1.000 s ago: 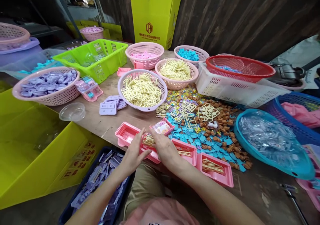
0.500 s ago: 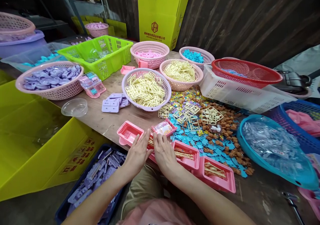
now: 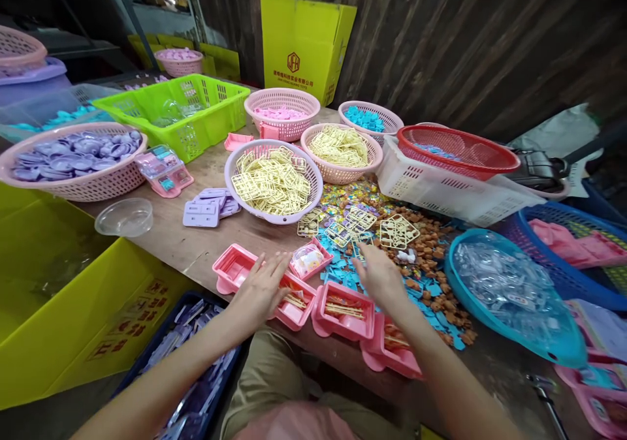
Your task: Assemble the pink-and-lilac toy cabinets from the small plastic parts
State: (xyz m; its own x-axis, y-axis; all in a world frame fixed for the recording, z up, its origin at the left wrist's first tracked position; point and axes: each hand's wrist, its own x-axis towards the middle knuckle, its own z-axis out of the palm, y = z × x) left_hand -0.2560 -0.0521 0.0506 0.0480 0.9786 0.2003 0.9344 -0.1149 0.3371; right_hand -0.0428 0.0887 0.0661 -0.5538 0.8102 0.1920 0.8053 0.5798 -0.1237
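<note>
My left hand (image 3: 262, 288) lies flat with fingers stretched out, at the gap between a pink plastic tray (image 3: 226, 261) and a second pink tray (image 3: 292, 319) that holds cream sticks. Its fingers partly cover both. To the right, a third pink tray (image 3: 362, 328) and a fourth pink tray (image 3: 392, 361) also contain cream sticks. Behind them, a small pink tray (image 3: 324, 262) carries a printed packet (image 3: 307, 258). My right hand (image 3: 383, 280) hovers above the loose blue pieces (image 3: 337, 273), thumb apart from the fingers and nothing visible in it.
Brown figures (image 3: 443, 257) and cream part frames (image 3: 399, 231) lie loose at the right. A lilac basket (image 3: 230, 195) of cream frames stands behind the trays. A turquoise basin (image 3: 458, 296) holds clear plastic pieces. Yellow cartons (image 3: 127, 296) stand at the left, below table height.
My hands were close together over the second tray. The right hand has moved right, over the loose pieces; the left stays near the tray. The view has shifted slightly right.
</note>
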